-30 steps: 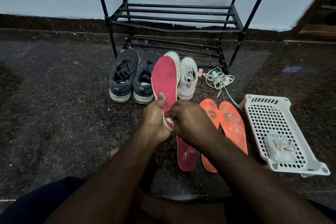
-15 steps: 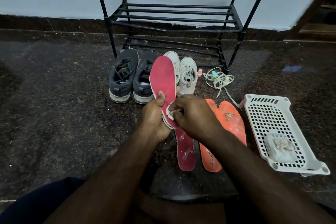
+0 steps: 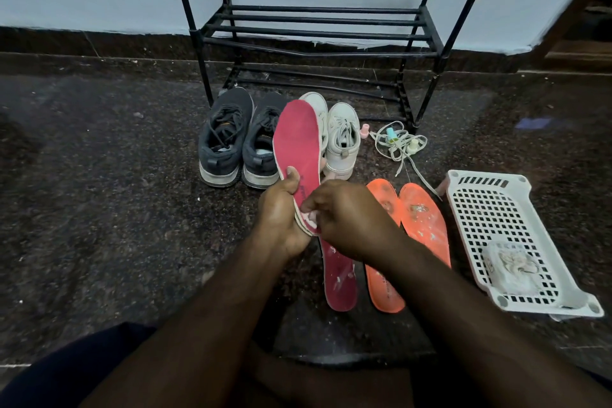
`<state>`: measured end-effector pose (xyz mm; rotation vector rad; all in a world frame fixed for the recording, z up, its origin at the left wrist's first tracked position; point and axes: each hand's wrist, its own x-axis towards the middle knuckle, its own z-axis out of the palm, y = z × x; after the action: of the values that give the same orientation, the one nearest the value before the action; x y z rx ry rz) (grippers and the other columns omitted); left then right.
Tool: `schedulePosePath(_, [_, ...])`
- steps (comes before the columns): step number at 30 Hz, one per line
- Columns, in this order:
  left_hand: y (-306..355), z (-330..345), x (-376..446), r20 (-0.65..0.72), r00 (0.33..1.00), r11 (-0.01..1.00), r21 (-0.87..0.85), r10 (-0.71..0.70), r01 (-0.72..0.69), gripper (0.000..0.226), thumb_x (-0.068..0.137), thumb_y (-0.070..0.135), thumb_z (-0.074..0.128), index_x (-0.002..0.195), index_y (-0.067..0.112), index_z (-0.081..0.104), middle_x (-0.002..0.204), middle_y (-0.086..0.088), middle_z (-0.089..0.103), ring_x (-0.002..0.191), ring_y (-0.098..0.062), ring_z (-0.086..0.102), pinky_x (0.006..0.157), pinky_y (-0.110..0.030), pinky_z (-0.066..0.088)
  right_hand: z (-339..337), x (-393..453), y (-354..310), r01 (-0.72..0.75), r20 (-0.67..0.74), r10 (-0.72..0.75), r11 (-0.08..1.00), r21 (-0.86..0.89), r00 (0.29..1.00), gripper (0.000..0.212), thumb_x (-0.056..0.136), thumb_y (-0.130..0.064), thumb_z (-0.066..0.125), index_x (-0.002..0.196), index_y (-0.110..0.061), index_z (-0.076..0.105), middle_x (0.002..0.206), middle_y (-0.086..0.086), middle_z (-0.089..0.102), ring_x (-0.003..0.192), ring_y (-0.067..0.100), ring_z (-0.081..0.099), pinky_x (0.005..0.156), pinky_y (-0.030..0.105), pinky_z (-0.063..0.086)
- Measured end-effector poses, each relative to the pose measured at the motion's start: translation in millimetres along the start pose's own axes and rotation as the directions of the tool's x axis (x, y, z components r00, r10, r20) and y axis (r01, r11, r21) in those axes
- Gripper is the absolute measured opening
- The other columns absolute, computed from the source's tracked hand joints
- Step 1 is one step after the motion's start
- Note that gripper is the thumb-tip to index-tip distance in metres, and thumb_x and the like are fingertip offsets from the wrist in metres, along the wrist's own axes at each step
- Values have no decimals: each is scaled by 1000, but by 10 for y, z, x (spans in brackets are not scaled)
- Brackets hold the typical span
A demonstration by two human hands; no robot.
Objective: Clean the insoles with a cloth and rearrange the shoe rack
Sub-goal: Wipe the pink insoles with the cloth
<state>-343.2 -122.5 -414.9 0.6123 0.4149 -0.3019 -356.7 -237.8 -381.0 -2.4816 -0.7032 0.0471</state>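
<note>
My left hand grips the heel end of a pink insole, held upright with its toe pointing away. My right hand presses a small white cloth against the insole's lower part. A second pink insole lies on the floor beneath my hands. Two orange insoles with pale dirt marks lie side by side to its right. The black metal shoe rack stands against the wall with bare shelves.
A dark grey pair of sneakers and a white pair stand in front of the rack. Loose white laces with small bottles lie to the right. A white perforated basket holding a crumpled cloth sits far right.
My right hand with the cloth has moved slightly up and down along the insole's lower part. The insole has tilted a little to the left.
</note>
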Motion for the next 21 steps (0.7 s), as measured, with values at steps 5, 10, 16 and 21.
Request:
schedulePosePath(5, [53,50,-49,36,999,1000,18,-23,23,52,108,40,30,129,1,57,107,-21,73,96,-31,71,91,-47,52,-145,45,141,-142,-146,197,936,321,969,27,80,0,67,93,-22,77,96,-7,70,88,6,64,82,28,53])
schedulePosePath(10, [39,10,-1,52,998,1000,-19,-23,24,58,108,41,28,141,-2,49,132,-24,61,122,-35,58,107,-47,45,-216,46,175,-141,-123,289,742,655,949,10,80,-9,77,88,-15,76,94,2,74,87,23,70,86,52,55])
schedulePosePath(16, [24,21,-26,45,998,999,-18,-47,48,55,108,41,32,130,-4,55,106,-23,71,92,-33,74,83,-43,60,-15,21,105,-125,-195,252,857,501,948,16,74,-6,78,80,-19,70,70,-13,65,63,7,56,65,28,49])
schedulePosePath(21, [-2,-8,14,37,998,999,-27,-43,44,55,107,40,31,136,0,54,107,-18,72,100,-28,68,100,-41,49,30,18,95,18,-284,9,996,91,959,28,76,3,65,96,-14,76,91,-1,70,84,6,60,78,24,47])
